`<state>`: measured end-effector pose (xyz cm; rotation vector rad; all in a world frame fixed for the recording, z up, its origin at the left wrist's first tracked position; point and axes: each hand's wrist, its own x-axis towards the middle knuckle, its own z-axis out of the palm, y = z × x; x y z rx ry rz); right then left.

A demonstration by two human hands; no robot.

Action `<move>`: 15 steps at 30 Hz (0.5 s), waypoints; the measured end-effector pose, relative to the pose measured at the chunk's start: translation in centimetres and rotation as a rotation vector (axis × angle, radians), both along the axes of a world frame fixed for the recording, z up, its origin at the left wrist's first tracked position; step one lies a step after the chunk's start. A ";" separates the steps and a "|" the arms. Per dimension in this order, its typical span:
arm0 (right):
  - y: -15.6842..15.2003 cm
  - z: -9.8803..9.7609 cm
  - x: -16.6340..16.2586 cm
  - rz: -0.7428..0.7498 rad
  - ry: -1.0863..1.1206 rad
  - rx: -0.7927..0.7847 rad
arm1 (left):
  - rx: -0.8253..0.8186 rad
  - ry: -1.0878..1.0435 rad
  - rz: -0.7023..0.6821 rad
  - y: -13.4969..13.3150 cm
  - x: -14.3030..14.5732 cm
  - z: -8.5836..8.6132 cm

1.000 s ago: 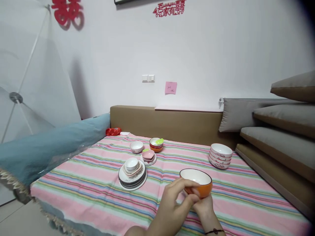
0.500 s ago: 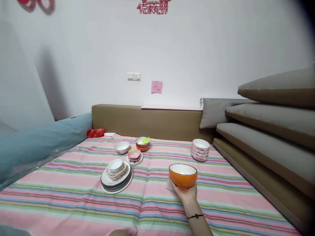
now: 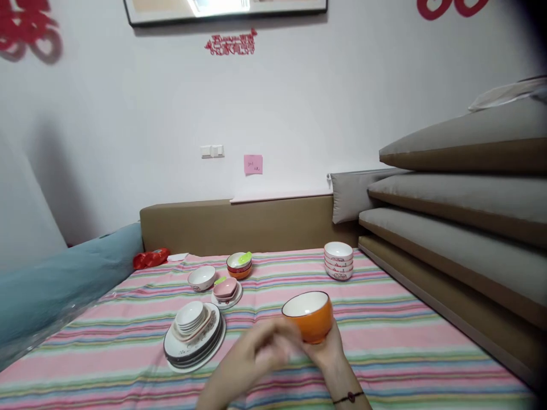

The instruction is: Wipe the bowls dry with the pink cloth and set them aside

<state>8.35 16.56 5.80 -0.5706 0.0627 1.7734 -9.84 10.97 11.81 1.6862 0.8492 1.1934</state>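
An orange bowl (image 3: 311,324) with a white inside and a dark rim rests in my right hand (image 3: 328,352). The fingers cup it from below, raised over the striped cloth, and the bowl tilts a little to the left. My left hand (image 3: 256,350) is close to the bowl's left side, its fingers bent and smeared by motion. Whether those fingers touch the bowl or hold anything is unclear. On the cloth beyond my right hand stands a stack of white patterned bowls (image 3: 339,262).
To the left are stacked plates (image 3: 171,344) topped by small white bowls (image 3: 190,314). Farther back are a white bowl (image 3: 202,278), pink dishes (image 3: 225,288) and an orange bowl stack (image 3: 240,272) with a green item. Cushions (image 3: 453,228) are piled along the right.
My left hand has come up from the bottom edge to beside the bowl. My right hand still holds the bowl, now more tilted. A white scrap near my right fingers is no longer visible.
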 end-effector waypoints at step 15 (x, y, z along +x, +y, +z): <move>-0.2 -0.4 -2.8 0.242 -0.438 0.053 | -0.467 -0.397 0.107 8.5 3.2 -7.3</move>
